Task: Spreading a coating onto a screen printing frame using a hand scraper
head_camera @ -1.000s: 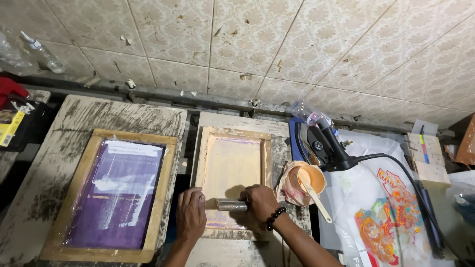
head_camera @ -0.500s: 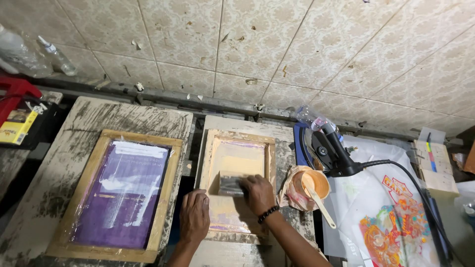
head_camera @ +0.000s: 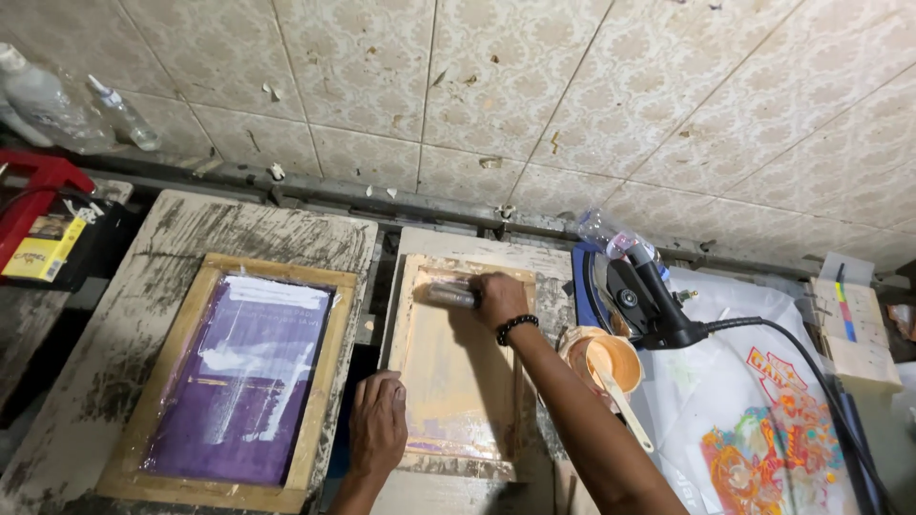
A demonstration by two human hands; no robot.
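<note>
Currently, far left: a red object (head_camera: pixel 38 186) and a yellow-and-black box (head_camera: pixel 43 250) sit at the edge, with two clear plastic bottles (head_camera: pixel 57 100) lying against the tiled wall (head_camera: pixel 496 86) above them.

Next over, a wooden screen frame with purple mesh (head_camera: pixel 234 377) lies flat on a paint-stained board (head_camera: pixel 162 248) of the tabletop. Nobody's touching it.

Your left hand (head_camera: pixel 377 424) is pressed flat, fingers together, on the near-left corner of the second screen frame (head_camera: pixel 458 372), the one with the pale orange-tinted mesh. It pins the frame down; its grip is not closed around anything.

Your right hand (head_camera: pixel 496 298) is at the far end of that same frame, its grip closed on a squeegee (head_camera: pixel 450 295). The squeegee lies crosswise on the mesh, just beside the frame's far rail. A dark bead bracelet (head_camera: pixel 516 327) sits on that wrist.

Right of the frame: a small tub of orange ink (head_camera: pixel 601 358) with a pale spatula (head_camera: pixel 625 410) resting in it, handle pointing toward you.

Just behind the tub, a black heat gun (head_camera: pixel 644 300) with its cord (head_camera: pixel 811 353) trailing right.

Further right, white printed sheets with a red-orange multicolour design (head_camera: pixel 763 448) are spread out, and a small wooden block (head_camera: pixel 849 329) sits at the far right edge.
</note>
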